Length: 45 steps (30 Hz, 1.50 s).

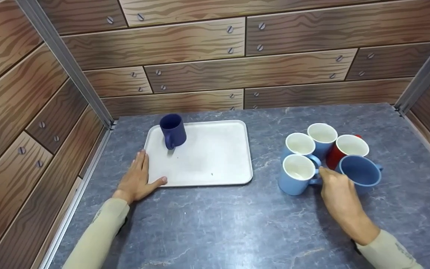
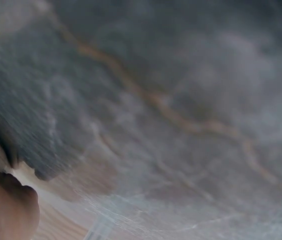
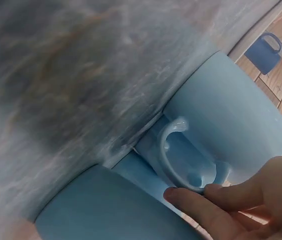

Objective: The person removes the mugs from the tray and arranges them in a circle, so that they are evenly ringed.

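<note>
My right hand (image 1: 340, 198) pinches the handle of a light blue mug (image 1: 293, 183) with a white inside. In the right wrist view, thumb and finger meet at the outer curve of the handle (image 3: 168, 155) while the mug stands upright on the table. My left hand (image 1: 136, 181) lies with straight fingers along the left edge of a white tray (image 1: 215, 157), its thumb over the front left corner. A dark blue mug (image 1: 174, 130) stands at the tray's back left, handle toward the front. The left wrist view shows mostly tabletop.
Close around the right hand stand two more light blue mugs (image 1: 300, 144) (image 1: 322, 132), a red mug (image 1: 349, 145) with a white inside, and a wide blue cup (image 1: 360, 172). Wood-patterned walls (image 1: 200, 59) border the grey marbled table (image 1: 215, 224) at the back and sides.
</note>
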### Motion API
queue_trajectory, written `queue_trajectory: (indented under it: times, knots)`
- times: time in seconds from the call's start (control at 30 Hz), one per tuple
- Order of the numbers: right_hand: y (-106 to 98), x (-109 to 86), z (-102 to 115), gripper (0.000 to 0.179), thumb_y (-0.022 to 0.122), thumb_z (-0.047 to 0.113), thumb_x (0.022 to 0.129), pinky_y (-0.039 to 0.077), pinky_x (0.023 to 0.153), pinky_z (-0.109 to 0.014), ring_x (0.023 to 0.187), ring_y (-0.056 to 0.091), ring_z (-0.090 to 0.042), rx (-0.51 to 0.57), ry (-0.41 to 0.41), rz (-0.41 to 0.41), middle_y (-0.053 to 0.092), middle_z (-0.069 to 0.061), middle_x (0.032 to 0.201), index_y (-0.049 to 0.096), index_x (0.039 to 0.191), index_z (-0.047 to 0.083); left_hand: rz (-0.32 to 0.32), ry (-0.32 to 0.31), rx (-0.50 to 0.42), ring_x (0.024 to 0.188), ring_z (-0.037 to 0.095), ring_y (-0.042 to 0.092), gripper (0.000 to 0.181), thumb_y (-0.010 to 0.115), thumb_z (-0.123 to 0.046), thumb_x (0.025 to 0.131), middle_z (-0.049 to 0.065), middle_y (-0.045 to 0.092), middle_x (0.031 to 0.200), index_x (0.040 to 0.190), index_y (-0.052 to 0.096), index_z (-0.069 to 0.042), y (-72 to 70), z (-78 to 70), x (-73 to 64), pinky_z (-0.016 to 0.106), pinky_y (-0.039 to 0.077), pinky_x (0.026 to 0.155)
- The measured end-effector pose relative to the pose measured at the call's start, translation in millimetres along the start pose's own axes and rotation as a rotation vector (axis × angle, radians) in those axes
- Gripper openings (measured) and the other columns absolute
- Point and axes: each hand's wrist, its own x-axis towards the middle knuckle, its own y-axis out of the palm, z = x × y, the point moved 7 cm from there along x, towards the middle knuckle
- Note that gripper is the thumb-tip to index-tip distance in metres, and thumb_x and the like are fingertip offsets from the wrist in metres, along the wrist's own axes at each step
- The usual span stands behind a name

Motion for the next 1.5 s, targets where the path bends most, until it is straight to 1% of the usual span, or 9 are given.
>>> queue_trajectory:
  times: [0.23,0.33,0.47,0.7,0.77,0.87,1.0,1.2,1.5]
  knots:
    - [-1.2,3.7,0.9,0.024,0.057,-0.024,0.082,0.055,0.057,-0.066,0.07,0.07,-0.049,0.021,0.041,0.036,0.071,-0.023,0.08,0.071,0.094,-0.008,-0.034,0.025,-0.001,0.164,0.048,0.006,0.121,0.054,-0.078,0.097,0.031,0.006,0.176,0.165,0.013,0.014,-4.3,-4.3,-3.1,0.057,0.015,0.135]
    - [-6.4,7.9,4.2,0.026,0.06,-0.022,0.085,0.058,0.063,-0.067,0.078,0.072,-0.051,0.059,0.052,0.029,0.073,-0.028,0.088,0.074,0.103,-0.011,-0.037,0.023,-0.001,0.165,0.047,0.006,0.121,0.054,-0.078,0.097,0.031,0.006,0.176,0.165,0.013,0.013,-4.5,-3.9,-3.2,0.057,0.015,0.135]
    - [-16.5,20.2,13.0,0.028,0.068,-0.018,0.088,0.06,0.073,-0.065,0.089,0.074,-0.051,0.127,0.052,-0.026,0.075,-0.029,0.101,0.074,0.115,-0.013,-0.031,0.021,-0.008,0.165,0.047,0.005,0.122,0.054,-0.079,0.096,0.03,0.004,0.177,0.165,0.012,0.012,-2.7,-2.2,-2.4,0.057,0.015,0.135]
    - [-22.2,50.9,40.0,0.03,0.08,-0.009,0.087,0.058,0.084,-0.042,0.094,0.076,-0.038,0.236,-0.027,-0.08,0.078,-0.023,0.107,0.075,0.117,-0.01,-0.038,0.023,-0.014,0.165,0.047,0.004,0.121,0.054,-0.078,0.097,0.03,0.003,0.177,0.165,0.011,0.012,-2.3,-0.1,-0.1,0.056,0.014,0.135]
    - [-18.9,58.6,48.4,0.03,0.082,-0.006,0.086,0.058,0.083,-0.036,0.092,0.077,-0.035,0.261,-0.05,-0.071,0.079,-0.021,0.107,0.077,0.115,-0.008,-0.037,0.026,-0.015,0.165,0.047,0.004,0.121,0.054,-0.078,0.097,0.03,0.003,0.176,0.165,0.011,0.013,-2.9,-0.8,0.1,0.056,0.014,0.135]
    - [-10.8,68.6,60.6,0.029,0.085,-0.002,0.084,0.06,0.082,-0.033,0.089,0.076,-0.031,0.29,-0.077,-0.046,0.079,-0.018,0.106,0.078,0.112,-0.005,-0.026,0.015,-0.003,0.165,0.046,0.003,0.122,0.052,-0.079,0.096,0.029,0.002,0.177,0.166,0.011,0.012,-2.4,-0.8,0.4,0.056,0.014,0.135]
    - [3.4,79.5,74.4,0.03,0.088,0.004,0.084,0.062,0.078,-0.043,0.087,0.075,-0.031,0.33,-0.097,-0.01,0.079,-0.019,0.102,0.078,0.111,-0.005,-0.009,0.001,0.013,0.166,0.044,0.002,0.123,0.05,-0.082,0.096,0.027,0.001,0.178,0.166,0.01,0.01,-0.2,-0.2,0.6,0.054,0.014,0.136]
    - [25.8,91.7,87.1,0.035,0.088,0.01,0.087,0.065,0.083,-0.049,0.095,0.077,-0.033,0.416,-0.041,0.089,0.079,-0.02,0.107,0.078,0.117,-0.005,-0.015,0.006,-0.003,0.166,0.044,0.003,0.123,0.052,-0.081,0.095,0.027,0.002,0.178,0.166,0.011,0.01,1.7,-0.3,0.0,0.054,0.014,0.135]
    - [52.8,110.0,107.7,0.039,0.087,0.018,0.09,0.066,0.091,-0.045,0.104,0.077,-0.035,0.506,0.043,0.222,0.078,-0.02,0.114,0.077,0.121,-0.003,-0.036,0.018,-0.002,0.165,0.045,0.004,0.123,0.053,-0.08,0.095,0.028,0.003,0.177,0.166,0.012,0.011,1.2,0.0,2.0,0.055,0.014,0.135]
